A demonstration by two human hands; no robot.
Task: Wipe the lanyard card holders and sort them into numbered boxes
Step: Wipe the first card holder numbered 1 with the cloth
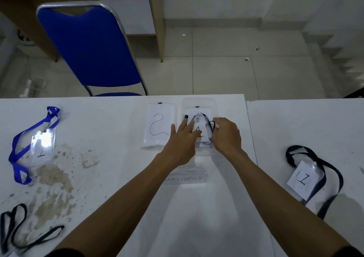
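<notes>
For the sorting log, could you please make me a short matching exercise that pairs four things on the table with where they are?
Things:
1. blue lanyard
2. box 2
3. left hand
4. loose black strap

Places:
A. near left corner of the table
B. left of the box both hands reach into
C. far left, with a clear holder marked 1
D. over the right box, fingers spread

Pairs: 1-C, 2-B, 3-D, 4-A
</notes>
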